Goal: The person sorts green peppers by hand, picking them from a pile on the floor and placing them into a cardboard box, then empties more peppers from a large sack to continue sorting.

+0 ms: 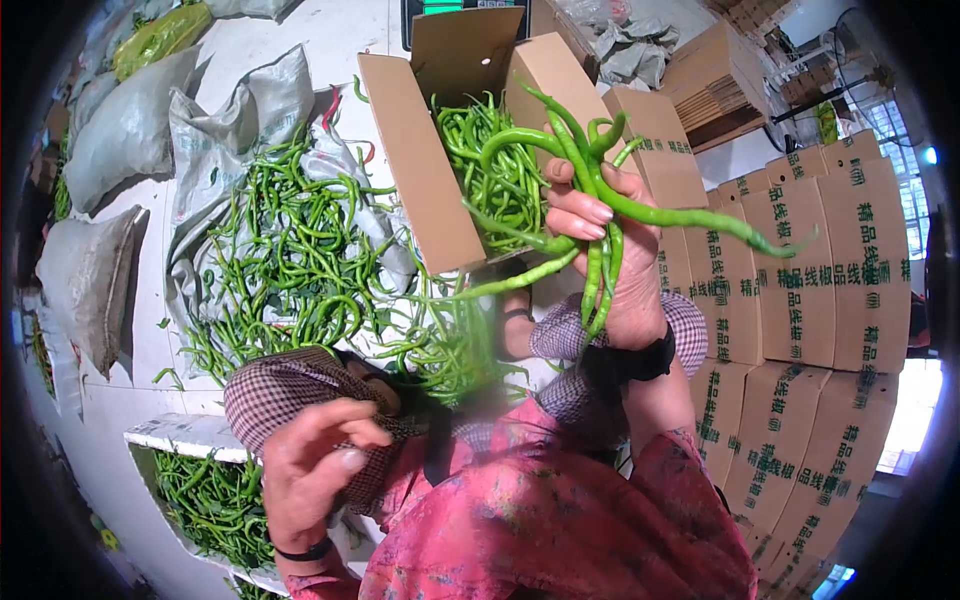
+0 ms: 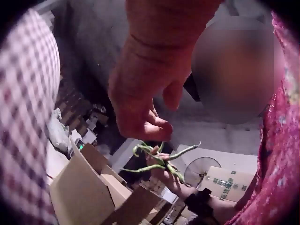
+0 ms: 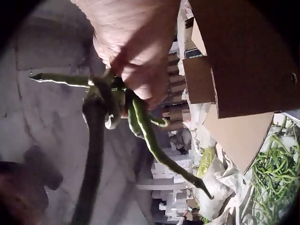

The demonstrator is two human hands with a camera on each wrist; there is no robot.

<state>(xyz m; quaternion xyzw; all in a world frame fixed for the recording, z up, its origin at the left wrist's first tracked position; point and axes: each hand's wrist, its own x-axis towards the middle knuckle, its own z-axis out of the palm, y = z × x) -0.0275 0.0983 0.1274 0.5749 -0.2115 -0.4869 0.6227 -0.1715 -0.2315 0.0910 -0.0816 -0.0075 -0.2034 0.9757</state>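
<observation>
Several long green peppers (image 1: 680,216) are gripped in my right hand (image 1: 635,290), raised beside the open cardboard box; their ends stick out on both sides. In the right wrist view the peppers (image 3: 159,152) hang from the curled fingers of the right hand (image 3: 136,56). My left hand (image 1: 315,475) is held up above the lap with loosely bent fingers and nothing in them. The left wrist view shows that left hand (image 2: 145,89), with the held peppers (image 2: 152,167) beyond its fingertips. A green blur (image 1: 455,345) lies between the hands, its nature unclear.
The cardboard box (image 1: 415,165) holds many peppers. A loose pepper pile (image 1: 290,250) lies on sacking to its left. Full sacks (image 1: 135,130) stand at the far left, a white foam box (image 1: 190,432) of peppers at lower left, and printed cartons (image 1: 800,270) at the right.
</observation>
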